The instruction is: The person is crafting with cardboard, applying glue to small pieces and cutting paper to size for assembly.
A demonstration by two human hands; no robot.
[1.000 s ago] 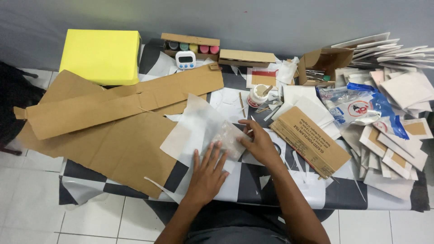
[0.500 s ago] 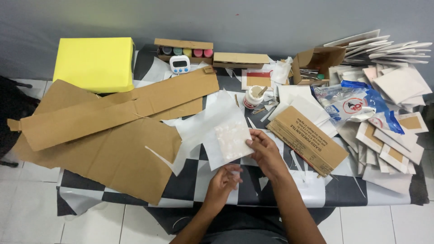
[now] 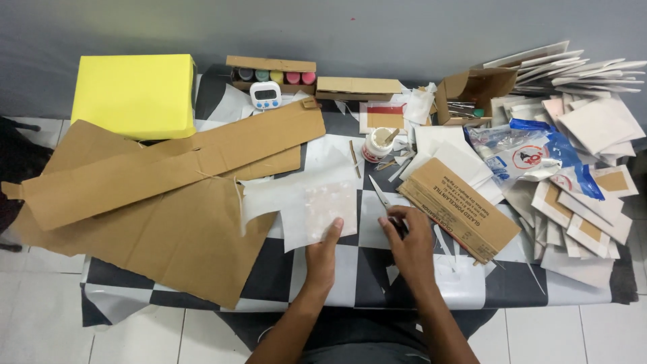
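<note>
Left hand (image 3: 322,251) pinches the near edge of a white sheet (image 3: 317,209) w/ thumb on top; sheet lies flat mid-table, overlapping brown cardboard (image 3: 168,229) at its 9 o'clock. Right hand (image 3: 410,237) is curled around scissors (image 3: 384,201), blades pointing to 11 o'clock, just beside the sheet at its 3 o'clock. Flat cardboard box (image 3: 461,205) touches the right hand at 2 o'clock.

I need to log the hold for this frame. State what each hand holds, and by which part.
The left hand pinches the translucent white sheet at its lower edge. The right hand holds scissors by the handles, blades pointing away.
</note>
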